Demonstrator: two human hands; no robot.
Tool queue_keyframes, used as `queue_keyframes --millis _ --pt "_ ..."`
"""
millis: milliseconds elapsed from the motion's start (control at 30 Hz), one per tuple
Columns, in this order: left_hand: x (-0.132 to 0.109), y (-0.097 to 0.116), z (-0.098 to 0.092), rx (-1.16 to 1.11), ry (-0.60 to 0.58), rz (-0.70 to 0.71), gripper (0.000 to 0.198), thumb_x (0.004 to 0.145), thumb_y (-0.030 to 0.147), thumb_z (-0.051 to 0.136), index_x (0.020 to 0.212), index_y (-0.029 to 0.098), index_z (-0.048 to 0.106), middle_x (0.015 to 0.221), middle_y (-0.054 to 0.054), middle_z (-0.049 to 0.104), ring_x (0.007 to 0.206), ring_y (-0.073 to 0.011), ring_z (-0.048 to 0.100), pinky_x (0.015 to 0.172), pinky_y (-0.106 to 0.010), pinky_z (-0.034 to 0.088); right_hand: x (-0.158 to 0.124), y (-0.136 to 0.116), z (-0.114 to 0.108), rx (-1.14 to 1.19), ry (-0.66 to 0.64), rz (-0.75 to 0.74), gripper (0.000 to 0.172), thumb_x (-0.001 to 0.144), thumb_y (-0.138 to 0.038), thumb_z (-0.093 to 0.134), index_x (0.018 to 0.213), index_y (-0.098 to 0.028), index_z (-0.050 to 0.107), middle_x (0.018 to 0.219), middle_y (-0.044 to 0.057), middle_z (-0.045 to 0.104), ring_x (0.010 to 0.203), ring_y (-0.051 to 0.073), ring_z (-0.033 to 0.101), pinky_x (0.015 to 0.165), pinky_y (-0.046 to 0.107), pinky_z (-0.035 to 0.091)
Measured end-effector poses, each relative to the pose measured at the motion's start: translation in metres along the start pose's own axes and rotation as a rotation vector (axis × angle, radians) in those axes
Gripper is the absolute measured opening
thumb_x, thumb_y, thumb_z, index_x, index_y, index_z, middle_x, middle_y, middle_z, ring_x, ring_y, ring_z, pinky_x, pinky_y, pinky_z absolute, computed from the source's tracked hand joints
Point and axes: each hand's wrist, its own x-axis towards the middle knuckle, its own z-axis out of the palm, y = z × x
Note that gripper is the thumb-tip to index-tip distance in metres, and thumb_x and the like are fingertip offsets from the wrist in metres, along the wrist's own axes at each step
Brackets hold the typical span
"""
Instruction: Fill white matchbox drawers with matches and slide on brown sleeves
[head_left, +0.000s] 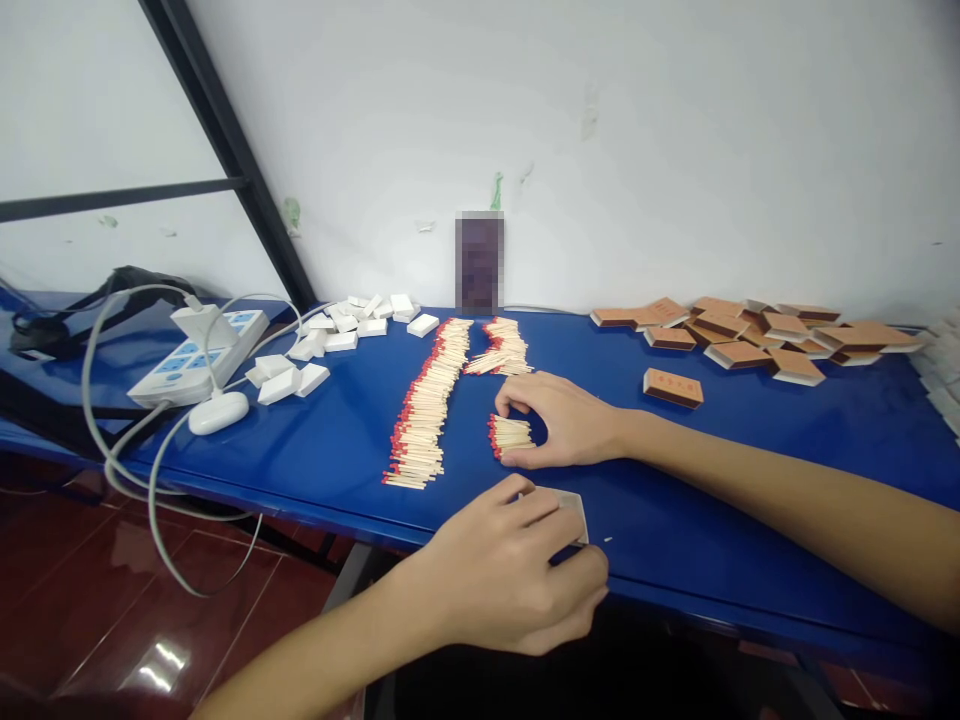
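Note:
My right hand (566,420) lies on the blue table (345,440) with thumb and fingers curled round a small bundle of red-tipped matches (511,436). Close to the table's front edge, my left hand (510,575) is closed on a small white matchbox tray (574,512), most of it hidden under my fingers. A long row of loose matches (427,405) runs away from me just left of the bundle. A shorter heap of matches (501,348) lies behind my right hand.
Orange matchbox sleeves (757,335) are scattered at the back right, with one sleeve (673,387) apart. White inner trays (337,335) lie at the back left. A white power strip (199,355) with cables and a white charger (218,411) sits at the far left.

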Motion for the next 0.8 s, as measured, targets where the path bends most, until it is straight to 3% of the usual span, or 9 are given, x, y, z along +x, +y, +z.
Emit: queue_keyframes --millis 200,467,800 --pt "0.000 0.000 0.000 0.004 -0.002 0.000 0.018 0.095 0.025 0.051 0.089 0.016 0.065 0.079 -0.003 0.058 0.075 -0.0179 0.052 0.067 -0.032 0.036 -0.001 0.001 0.002 -0.002 0.018 -0.031 0.027 0.086 -0.045 0.063 0.084 -0.020 0.053 0.084 0.002 0.058 0.072 0.016 0.046 0.074 0.031 0.034" --pt "0.000 0.000 0.001 -0.001 0.003 0.004 0.017 0.094 0.024 0.052 0.087 0.016 0.065 0.078 -0.003 0.057 0.073 -0.0180 0.050 0.065 -0.032 0.034 0.000 0.001 0.002 0.002 0.016 -0.031 0.026 0.087 -0.043 0.061 0.083 -0.019 0.053 0.078 -0.001 0.055 0.067 0.014 0.043 0.069 0.030 0.033" --pt "-0.001 0.000 0.001 -0.006 0.009 0.004 0.017 0.094 0.025 0.052 0.088 0.016 0.065 0.079 -0.003 0.058 0.074 -0.0178 0.050 0.066 -0.032 0.036 0.000 -0.010 -0.023 0.024 -0.159 0.055 0.023 0.081 -0.037 0.064 0.091 -0.019 0.056 0.080 0.001 0.054 0.066 0.014 0.043 0.060 0.028 0.033"
